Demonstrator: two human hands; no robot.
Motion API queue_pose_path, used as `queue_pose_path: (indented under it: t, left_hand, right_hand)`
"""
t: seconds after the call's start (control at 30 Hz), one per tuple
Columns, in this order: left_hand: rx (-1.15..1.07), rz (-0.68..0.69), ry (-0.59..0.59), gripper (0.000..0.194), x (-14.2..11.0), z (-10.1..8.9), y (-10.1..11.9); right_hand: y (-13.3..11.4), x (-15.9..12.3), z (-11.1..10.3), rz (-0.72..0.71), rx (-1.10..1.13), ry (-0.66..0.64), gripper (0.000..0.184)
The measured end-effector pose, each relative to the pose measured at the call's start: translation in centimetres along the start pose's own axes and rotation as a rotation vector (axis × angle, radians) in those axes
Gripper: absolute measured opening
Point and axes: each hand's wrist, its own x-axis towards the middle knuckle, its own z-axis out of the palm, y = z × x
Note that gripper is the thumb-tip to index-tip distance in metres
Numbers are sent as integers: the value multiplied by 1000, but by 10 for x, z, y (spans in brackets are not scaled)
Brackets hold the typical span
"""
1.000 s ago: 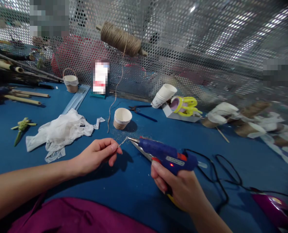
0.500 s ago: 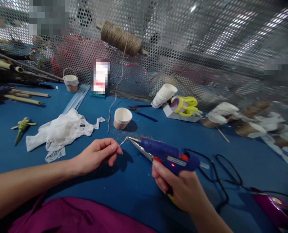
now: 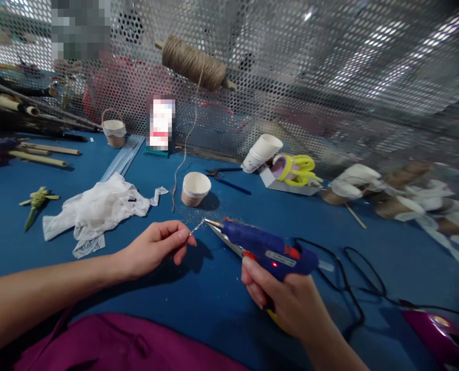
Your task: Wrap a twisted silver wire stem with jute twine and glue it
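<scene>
My left hand [image 3: 163,246] pinches a thin, silvery twisted strand [image 3: 197,226] between thumb and fingertips. The strand's far end meets the metal nozzle of a blue glue gun [image 3: 252,238], whose small red light is lit. Wrapped round the gun's handle is my right hand [image 3: 278,293]. A pointed silver blade [image 3: 229,243] shows under the gun and a yellow loop below the hand, likely scissors; whether that hand holds them too is hidden. Just beyond the nozzle stands a paper cup [image 3: 196,191] with twine round its lower part and white lace at its rim.
White lace [image 3: 108,203] lies heaped at left, near a green woven figure [image 3: 38,203]. Behind are a small handled basket [image 3: 114,134], a phone [image 3: 160,123], pliers [image 3: 229,179], stacked cups [image 3: 262,152] and a twine spool [image 3: 194,62]. The gun's black cord [image 3: 341,275] curls at right.
Almost nothing differs. The view has shifted very slightly; both hands, the strand and the glue gun keep nearly the same places.
</scene>
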Motion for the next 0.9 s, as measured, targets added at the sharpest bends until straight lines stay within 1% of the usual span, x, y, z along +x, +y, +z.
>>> queue_pose_path:
  t: [0.13,0.3,0.47,0.6,0.7,0.9]
  left_hand:
    - [0,5,6,32,0,-1,-1]
    - [-15,3,13,32,0,-1,0]
    - [-45,15,13,33,0,-1,-2]
    - [-52,19,12,32,0,-1,-2]
    - [-53,13,5,33,1,-1,-3]
    - [-45,13,5,33,0,0,-3]
  right_hand:
    - [2,-1,0,-21,-45,3,33]
    - [2,-2,0,-105,-144,19,32]
    - [1,-7,4,-244,-303,145,26]
    - [3,-7,4,-357,-391,200,32]
    - [4,-7,3,-365,-425,209,32]
    - [3,-7,4,-356,-392,221,15]
